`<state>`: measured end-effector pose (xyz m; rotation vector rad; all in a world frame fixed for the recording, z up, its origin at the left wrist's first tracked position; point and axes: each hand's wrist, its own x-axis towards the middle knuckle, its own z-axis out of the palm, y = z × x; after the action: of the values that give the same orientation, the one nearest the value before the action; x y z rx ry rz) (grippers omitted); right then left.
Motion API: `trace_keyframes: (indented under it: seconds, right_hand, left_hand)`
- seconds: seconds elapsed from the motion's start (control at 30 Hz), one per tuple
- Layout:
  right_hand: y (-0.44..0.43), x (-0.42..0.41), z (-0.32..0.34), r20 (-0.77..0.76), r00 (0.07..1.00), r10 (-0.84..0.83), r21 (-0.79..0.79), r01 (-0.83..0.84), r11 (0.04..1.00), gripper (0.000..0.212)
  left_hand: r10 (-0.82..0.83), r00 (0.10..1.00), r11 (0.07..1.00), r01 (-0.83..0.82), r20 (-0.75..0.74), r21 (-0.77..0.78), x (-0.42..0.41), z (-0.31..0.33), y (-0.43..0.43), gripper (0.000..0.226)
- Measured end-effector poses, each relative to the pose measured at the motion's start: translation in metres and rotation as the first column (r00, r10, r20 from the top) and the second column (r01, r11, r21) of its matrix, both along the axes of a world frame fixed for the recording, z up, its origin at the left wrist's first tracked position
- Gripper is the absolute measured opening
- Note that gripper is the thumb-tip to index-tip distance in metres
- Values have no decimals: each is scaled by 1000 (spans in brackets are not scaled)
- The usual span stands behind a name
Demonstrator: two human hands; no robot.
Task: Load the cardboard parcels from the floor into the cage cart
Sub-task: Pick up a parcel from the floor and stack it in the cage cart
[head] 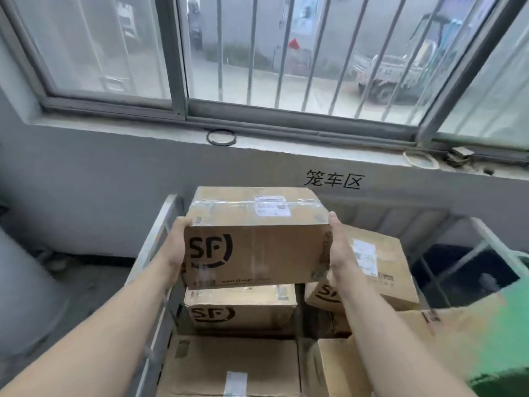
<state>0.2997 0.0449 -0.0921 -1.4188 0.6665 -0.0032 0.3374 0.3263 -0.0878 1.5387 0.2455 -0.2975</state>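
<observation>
A brown cardboard parcel (pixel 254 239) with a black logo and a white label on top is held over the cage cart (pixel 160 233). My left hand (pixel 176 245) grips its left end and my right hand (pixel 339 247) grips its right end; the fingers on the far sides are hidden. It hangs just above another logo parcel (pixel 240 308) stacked in the cart. A further parcel (pixel 383 270) lies tilted to the right, and larger cartons (pixel 234 365) fill the bottom.
The cart's grey metal side rail runs down the left; its mesh wall (pixel 446 265) stands at the right. A grey wall with black characters and a barred window (pixel 286 53) rise behind. A green surface (pixel 503 339) sits at lower right.
</observation>
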Motion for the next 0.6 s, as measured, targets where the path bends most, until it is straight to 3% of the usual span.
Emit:
trace_keyframes:
  seconds: [0.1,0.27,0.4,0.6]
  right_hand:
    - [5,26,-51,-112,993,-23,-14,21,1000,58]
    - [4,64,-138,-289,957,-39,-65,21,998,37]
    - [9,78,-184,-350,932,-96,-166,39,985,16]
    - [20,82,-226,-412,911,7,-152,-77,985,32]
  left_hand:
    - [34,994,996,-24,-106,91,31,-48,3,47]
    - [4,964,974,56,-264,218,83,-127,13,32]
    - [-111,969,923,183,-222,337,112,-179,19,29]
    - [-180,948,811,294,-263,505,116,-235,25,36]
